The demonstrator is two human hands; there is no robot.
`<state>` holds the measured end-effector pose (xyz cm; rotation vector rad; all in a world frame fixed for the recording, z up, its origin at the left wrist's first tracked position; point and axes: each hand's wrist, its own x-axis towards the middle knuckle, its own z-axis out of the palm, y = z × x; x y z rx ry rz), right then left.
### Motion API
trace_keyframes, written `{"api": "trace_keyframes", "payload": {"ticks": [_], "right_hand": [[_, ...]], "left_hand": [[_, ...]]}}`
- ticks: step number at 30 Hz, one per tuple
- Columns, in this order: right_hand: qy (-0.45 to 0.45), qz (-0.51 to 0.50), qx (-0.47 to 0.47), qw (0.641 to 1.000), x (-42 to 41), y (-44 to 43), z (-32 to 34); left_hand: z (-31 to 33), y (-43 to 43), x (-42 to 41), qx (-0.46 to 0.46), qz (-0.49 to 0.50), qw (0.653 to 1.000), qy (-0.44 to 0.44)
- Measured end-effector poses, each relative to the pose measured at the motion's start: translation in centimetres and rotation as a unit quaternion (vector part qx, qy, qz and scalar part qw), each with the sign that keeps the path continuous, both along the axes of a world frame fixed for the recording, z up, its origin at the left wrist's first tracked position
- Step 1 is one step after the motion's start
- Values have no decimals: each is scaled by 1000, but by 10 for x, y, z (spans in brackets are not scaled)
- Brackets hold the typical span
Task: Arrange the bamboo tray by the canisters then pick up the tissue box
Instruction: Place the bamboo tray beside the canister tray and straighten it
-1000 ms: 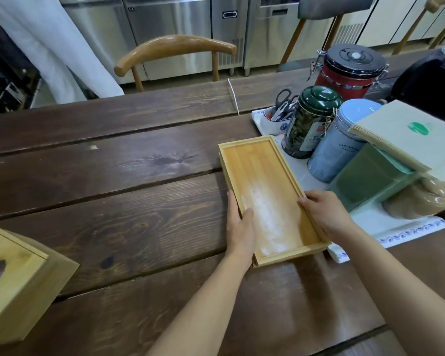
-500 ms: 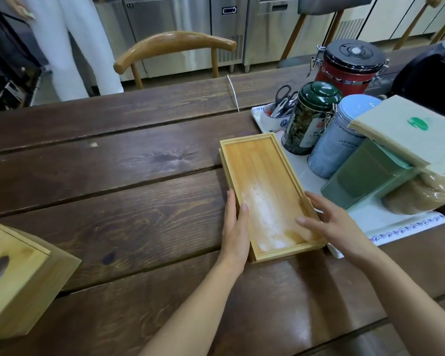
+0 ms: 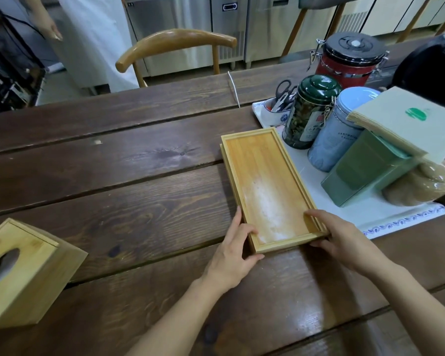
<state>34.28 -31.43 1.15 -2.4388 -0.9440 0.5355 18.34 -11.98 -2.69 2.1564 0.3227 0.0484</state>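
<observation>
Bamboo, pale and honey-coloured, makes up the shallow rectangular tray (image 3: 267, 186), whose thin raised rim frames a smooth floor with a whitish, scuffed-looking patch toward the near end. It lies flat on the dark brown plank tabletop (image 3: 113, 181) — glossy, knotted, with long grooves between boards — its long axis running from the person away toward the far side, leaning slightly left at the far end. The left hand (image 3: 233, 260) presses its fingers (image 3: 235, 227) along the near left rim, thumb at the near corner; the right hand (image 3: 344, 240) has its fingers curled over the near right corner, thumb under the near edge, so both hands grip the tray's near end. Just beside the tray's right edge lies a white mat with a blue patterned border (image 3: 401, 219), carrying the canisters: a dark green round tin (image 3: 308, 114), a light blue cylindrical canister (image 3: 337, 132) and a green rectangular box (image 3: 370, 168) topped with a stack of pale paper napkins (image 3: 406, 122). A red canister with a black clamp lid (image 3: 350, 60) stands farther back. Well apart, at the near left of the tabletop, sits the square bamboo tissue box with an oval slot (image 3: 23, 273) — tilted in view, untouched. A curved wooden chair back (image 3: 175, 44) rises beyond the far edge.
</observation>
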Motion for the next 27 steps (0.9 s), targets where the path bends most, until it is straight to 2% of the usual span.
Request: {"api": "trace_keyframes", "payload": {"ticks": [13, 19, 27], "right_hand": [[-46, -6, -5, 999, 3, -2, -8], [-42, 24, 53, 997, -2, -3, 0], [-38, -1, 71, 997, -2, -2, 4]], "left_hand": [[0, -3, 3, -4, 24, 1000, -19], [1, -4, 1, -8, 21, 1000, -18], [0, -6, 0, -2, 17, 999, -51]]}}
